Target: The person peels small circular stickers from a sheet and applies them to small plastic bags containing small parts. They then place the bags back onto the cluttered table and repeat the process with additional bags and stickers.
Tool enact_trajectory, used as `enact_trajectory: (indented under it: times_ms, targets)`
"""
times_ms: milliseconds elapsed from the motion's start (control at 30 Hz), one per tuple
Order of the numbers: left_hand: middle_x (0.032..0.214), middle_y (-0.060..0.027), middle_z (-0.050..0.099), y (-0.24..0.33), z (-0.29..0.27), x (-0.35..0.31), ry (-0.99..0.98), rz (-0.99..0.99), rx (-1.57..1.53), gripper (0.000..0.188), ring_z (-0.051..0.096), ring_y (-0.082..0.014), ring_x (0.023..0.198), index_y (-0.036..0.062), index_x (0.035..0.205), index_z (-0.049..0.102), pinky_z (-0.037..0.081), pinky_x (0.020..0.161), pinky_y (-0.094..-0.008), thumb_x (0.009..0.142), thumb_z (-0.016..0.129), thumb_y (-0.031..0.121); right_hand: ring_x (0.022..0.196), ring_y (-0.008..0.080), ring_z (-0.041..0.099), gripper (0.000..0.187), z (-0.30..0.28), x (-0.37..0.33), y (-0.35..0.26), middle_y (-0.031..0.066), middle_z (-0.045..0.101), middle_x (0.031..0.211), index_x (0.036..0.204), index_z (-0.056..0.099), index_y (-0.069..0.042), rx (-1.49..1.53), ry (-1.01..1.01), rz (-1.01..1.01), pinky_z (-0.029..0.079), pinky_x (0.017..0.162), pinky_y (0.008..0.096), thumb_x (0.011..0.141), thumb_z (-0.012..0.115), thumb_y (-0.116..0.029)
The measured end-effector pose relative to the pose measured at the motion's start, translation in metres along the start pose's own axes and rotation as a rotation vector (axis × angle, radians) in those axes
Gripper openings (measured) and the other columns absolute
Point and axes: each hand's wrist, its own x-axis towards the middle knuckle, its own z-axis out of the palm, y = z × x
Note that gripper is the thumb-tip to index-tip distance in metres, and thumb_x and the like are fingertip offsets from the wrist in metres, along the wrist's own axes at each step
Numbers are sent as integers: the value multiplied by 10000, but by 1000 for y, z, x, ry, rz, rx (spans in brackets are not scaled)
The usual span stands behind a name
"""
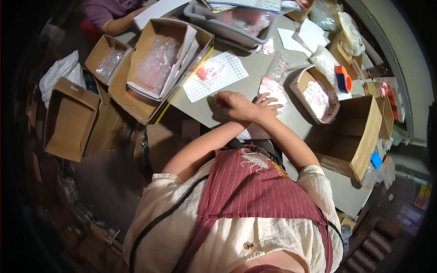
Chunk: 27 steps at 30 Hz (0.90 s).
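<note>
My forearms cross, the right one over the left. My left hand point(267, 103) lies with fingers apart on a stack of white cards with red print point(273, 88). My right hand point(231, 103) hangs over the table to the left of it, fingers curled downward; whatever they may hold is hidden. Just beyond the cards is a clear plastic bag point(277, 67). Left of that, a white sheet with rows of grey dots point(232, 64) lies flat, with a small clear packet with red and white contents point(208, 75) on it.
A cardboard box of clear bags point(154, 63) stands at the left, a grey plastic bin point(200, 22) at the back. To the right are a shallow box of white pieces point(316, 98), an orange-and-blue tape dispenser point(343, 79) and an open carton point(348, 132). Another person's arm point(120, 23) shows far left.
</note>
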Motion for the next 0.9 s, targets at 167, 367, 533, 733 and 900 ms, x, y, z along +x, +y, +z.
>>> enact_trajectory:
  times_ms: [167,367,533,733,900]
  targets:
    - [1469,-60,593,12,-39,15,45,-67,-296,239,466,-282,1408,81,867,702,278,1231,-520,871,689,319,989,412,659,311,21,-4,-8,206,646,1022,1118,547,2,-161,-85,-19,536,840,460,816,621,-10]
    - [1438,-78,604,8,-45,12,61,-65,-332,229,473,-310,1399,69,881,700,323,1217,-501,880,691,298,926,344,674,361,30,2,-22,169,615,975,1151,523,15,-545,-76,-94,568,785,421,814,630,-56]
    - [1455,-94,588,7,-46,13,55,-51,-382,235,455,-326,1420,62,882,692,326,1217,-505,888,686,297,936,324,693,396,30,8,-26,186,659,1027,1130,546,23,-737,-132,22,582,774,379,771,694,-56]
    - [1540,-99,519,-3,-9,1,29,-3,-233,253,388,-315,1485,79,938,679,260,1250,-514,924,643,329,915,407,688,387,9,8,13,235,688,1008,1099,573,23,-280,12,161,565,787,442,780,752,-103]
    - [1542,-94,515,3,-21,5,-17,-42,-263,265,373,-302,1494,82,973,675,239,1259,-511,937,626,340,894,391,689,270,-4,-5,4,204,703,967,1047,615,-16,220,123,143,548,791,436,787,686,-23]
